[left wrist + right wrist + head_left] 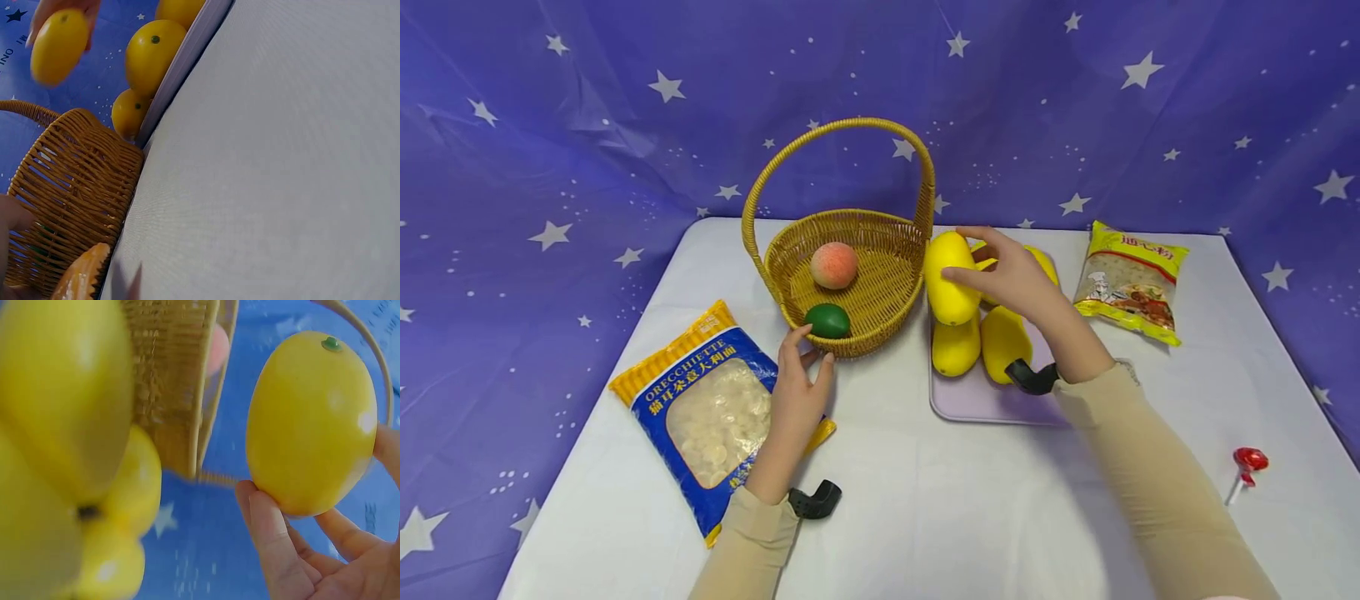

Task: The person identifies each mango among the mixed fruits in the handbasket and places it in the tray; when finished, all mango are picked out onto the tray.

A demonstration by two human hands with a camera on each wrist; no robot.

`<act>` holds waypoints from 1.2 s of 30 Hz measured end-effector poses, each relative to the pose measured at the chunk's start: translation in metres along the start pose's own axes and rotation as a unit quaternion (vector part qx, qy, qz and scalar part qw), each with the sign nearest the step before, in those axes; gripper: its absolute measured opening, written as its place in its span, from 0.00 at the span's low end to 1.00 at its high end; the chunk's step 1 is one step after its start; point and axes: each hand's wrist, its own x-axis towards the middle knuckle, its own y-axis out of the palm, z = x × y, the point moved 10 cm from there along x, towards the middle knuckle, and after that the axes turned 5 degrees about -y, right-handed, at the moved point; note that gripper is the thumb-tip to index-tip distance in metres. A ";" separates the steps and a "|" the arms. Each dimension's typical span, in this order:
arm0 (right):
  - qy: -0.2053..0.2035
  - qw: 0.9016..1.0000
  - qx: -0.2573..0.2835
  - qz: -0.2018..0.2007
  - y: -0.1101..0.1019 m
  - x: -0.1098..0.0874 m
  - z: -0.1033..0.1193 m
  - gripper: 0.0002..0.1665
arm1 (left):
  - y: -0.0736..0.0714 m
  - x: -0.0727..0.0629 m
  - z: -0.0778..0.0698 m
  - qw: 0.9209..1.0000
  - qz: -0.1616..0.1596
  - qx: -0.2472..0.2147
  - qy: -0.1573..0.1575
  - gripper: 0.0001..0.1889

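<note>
In the head view my right hand (1009, 275) grips a yellow mango (953, 279) between thumb and fingers, above the left edge of a lilac tray (958, 408). Several more mangoes (957, 348) lie on that tray. The held mango (312, 425) shows its green stem end in the right wrist view. My left hand (797, 392) rests with loosely bent fingers against the front rim of a wicker basket (880, 287). Just inside that rim lies a small dark green fruit (828, 321). Behind it in the basket sits a peach (834, 266).
A blue and yellow bag of orecchiette pasta (718, 421) lies left of the basket, partly under my left forearm. A yellow pasta bag (1129, 283) lies at the back right. Near the right edge is a red lollipop (1250, 460). The basket's tall handle (850, 123) arches upward.
</note>
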 end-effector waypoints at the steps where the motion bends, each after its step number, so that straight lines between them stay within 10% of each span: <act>1: 0.005 1.000 0.003 -0.007 -0.008 -0.008 -0.006 0.48 | 0.000 0.000 0.000 1.000 0.001 0.000 -0.002 0.27; 14: 0.079 0.995 -0.013 -0.055 -0.075 -0.073 -0.090 0.51 | -0.007 -0.002 0.004 1.000 0.003 -0.003 -0.027 0.27; 22: 0.126 0.991 -0.033 0.009 -0.058 -0.085 -0.147 0.52 | 0.003 0.001 0.002 1.000 0.018 -0.010 -0.020 0.27; 36: 0.130 0.990 -0.025 0.037 -0.034 -0.078 -0.158 0.51 | 0.003 0.001 0.002 1.000 0.016 -0.005 -0.017 0.27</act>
